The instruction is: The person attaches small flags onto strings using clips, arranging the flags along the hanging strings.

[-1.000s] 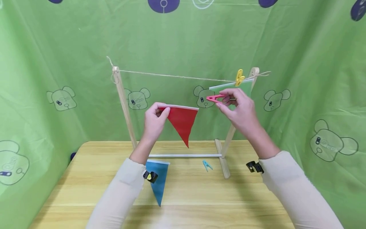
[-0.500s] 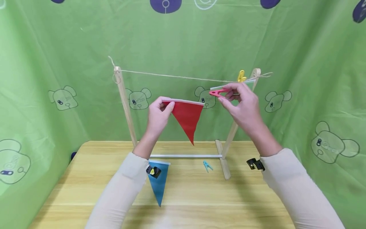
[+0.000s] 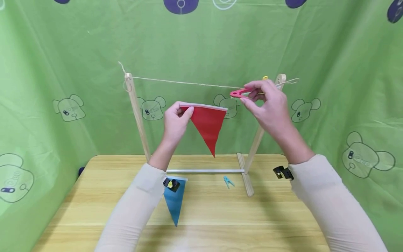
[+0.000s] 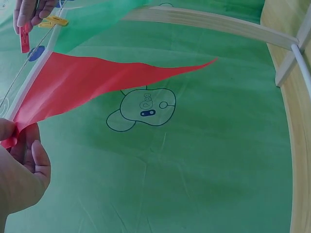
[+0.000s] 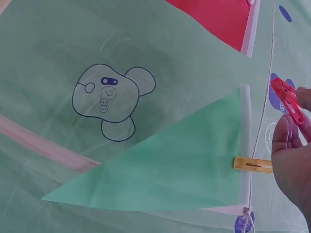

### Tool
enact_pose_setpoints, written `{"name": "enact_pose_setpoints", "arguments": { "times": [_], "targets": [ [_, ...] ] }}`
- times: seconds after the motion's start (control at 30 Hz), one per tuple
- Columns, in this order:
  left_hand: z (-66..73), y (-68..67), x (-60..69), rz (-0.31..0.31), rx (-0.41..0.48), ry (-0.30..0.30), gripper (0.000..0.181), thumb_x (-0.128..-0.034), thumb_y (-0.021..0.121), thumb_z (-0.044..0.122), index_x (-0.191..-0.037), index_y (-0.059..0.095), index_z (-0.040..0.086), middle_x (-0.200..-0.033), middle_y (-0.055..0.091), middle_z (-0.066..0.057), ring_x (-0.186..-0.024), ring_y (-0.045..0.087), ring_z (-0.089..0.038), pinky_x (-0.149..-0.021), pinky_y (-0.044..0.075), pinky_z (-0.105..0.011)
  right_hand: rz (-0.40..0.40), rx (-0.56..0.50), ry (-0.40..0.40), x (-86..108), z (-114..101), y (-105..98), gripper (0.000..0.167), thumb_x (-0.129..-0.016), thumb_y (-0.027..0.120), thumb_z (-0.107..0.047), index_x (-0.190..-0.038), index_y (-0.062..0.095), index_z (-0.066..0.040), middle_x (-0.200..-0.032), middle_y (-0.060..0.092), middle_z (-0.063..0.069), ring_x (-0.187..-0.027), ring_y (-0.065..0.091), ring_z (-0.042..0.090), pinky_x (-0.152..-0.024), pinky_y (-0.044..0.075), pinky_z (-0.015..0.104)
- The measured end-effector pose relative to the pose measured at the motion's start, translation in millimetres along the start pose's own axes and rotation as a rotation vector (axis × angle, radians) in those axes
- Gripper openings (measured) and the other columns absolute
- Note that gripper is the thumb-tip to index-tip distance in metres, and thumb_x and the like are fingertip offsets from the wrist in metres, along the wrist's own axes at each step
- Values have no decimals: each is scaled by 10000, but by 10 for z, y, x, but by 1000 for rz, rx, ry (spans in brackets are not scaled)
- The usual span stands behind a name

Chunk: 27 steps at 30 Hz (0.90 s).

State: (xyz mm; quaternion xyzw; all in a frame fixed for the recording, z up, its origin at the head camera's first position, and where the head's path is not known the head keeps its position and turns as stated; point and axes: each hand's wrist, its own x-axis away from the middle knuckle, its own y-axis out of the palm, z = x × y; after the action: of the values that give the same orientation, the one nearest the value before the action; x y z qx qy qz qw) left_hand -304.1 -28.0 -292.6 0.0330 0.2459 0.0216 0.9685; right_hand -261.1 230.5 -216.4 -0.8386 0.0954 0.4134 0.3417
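My left hand pinches a red pennant by the left end of its white top edge. The pennant's tip hangs down, and its top edge is below the string in the head view. In my right hand is a pink clothespin, held between thumb and fingers near the string. A green pennant hangs from the string by a yellow clothespin, as the right wrist view shows. From the head, my right hand covers most of both.
The string runs between two wooden posts joined low down by a white rod. On the wooden table lie a blue pennant, partly behind my left sleeve, and a light-blue clothespin. Green printed cloth surrounds the table.
Both hands have risen toward the string. The red pennant has moved up and to the right. The pink clothespin has come up close to string height, and my right hand now covers most of the yellow clothespin.
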Motion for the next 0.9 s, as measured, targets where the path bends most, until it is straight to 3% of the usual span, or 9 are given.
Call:
{"name": "enact_pose_setpoints", "arguments": {
  "times": [0.23, 0.57, 0.9],
  "targets": [
    [17, 20, -44, 17, 19, 6, 148, -976, 683, 50, -1078, 685, -57, -891, 711, -76, -737, 601, -91, -656, 516, -217, -12, 22, -10, -87, -48, -31, 347, -913, 777, -56, -1231, 663, 24, -1109, 662, 112, -930, 583, 51, -827, 512, 102],
    [51, 51, -77, 11, 24, 7, 141, -986, 676, 64, -1083, 686, -37, -895, 703, -79, -739, 589, -114, -635, 501, -202, -11, 36, -50, -181, -162, -70, 329, -905, 788, -61, -1202, 676, 25, -1095, 662, 122, -906, 595, 13, -842, 528, 113],
    [72, 89, -139, 15, 37, -4, 144, -986, 675, 74, -1089, 694, -25, -859, 685, -41, -706, 565, -139, -608, 490, -211, -92, 62, -69, -295, -267, -73, 336, -904, 796, -83, -1200, 677, 22, -1103, 663, 104, -929, 625, 86, -855, 531, 127]
  ]
}}
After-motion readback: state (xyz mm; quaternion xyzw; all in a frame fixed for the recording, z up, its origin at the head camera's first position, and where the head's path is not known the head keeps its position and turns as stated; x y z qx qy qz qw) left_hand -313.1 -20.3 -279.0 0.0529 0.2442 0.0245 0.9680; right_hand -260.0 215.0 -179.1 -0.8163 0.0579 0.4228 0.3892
